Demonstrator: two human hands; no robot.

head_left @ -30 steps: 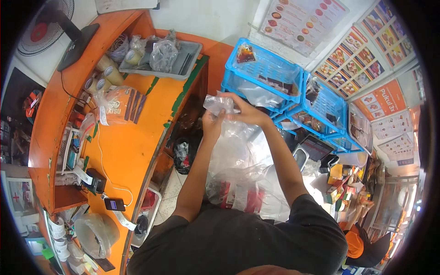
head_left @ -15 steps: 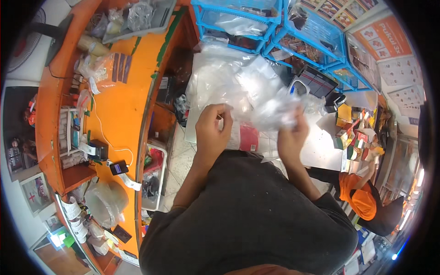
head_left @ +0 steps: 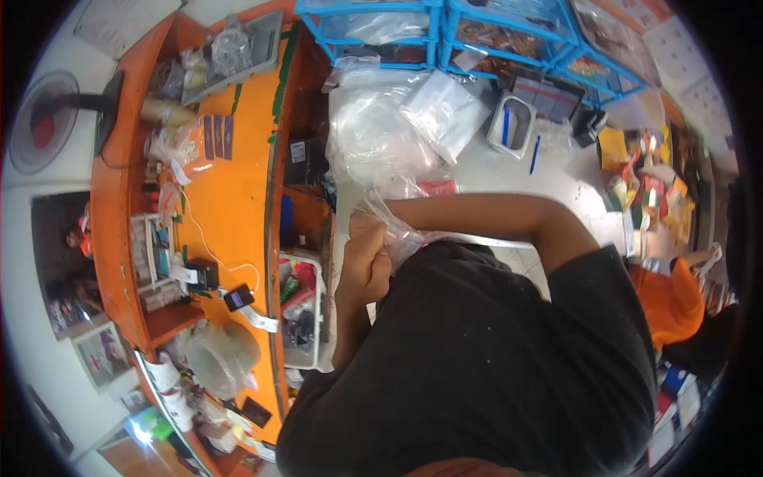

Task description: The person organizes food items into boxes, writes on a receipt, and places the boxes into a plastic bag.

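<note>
I see the clear bag (head_left: 405, 240) at two o'clock from the left hand (head_left: 366, 262), which is balled up; whether it or the half-hidden right hand (head_left: 369, 213) pinches plastic, I can't tell. Hard pulling might tear it; the plastic heap (head_left: 367, 131) toward twelve could snag.

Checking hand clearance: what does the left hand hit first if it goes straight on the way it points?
Likely the right hand, just beyond the left hand in the head view; depth is unclear, so they may already touch.
</note>
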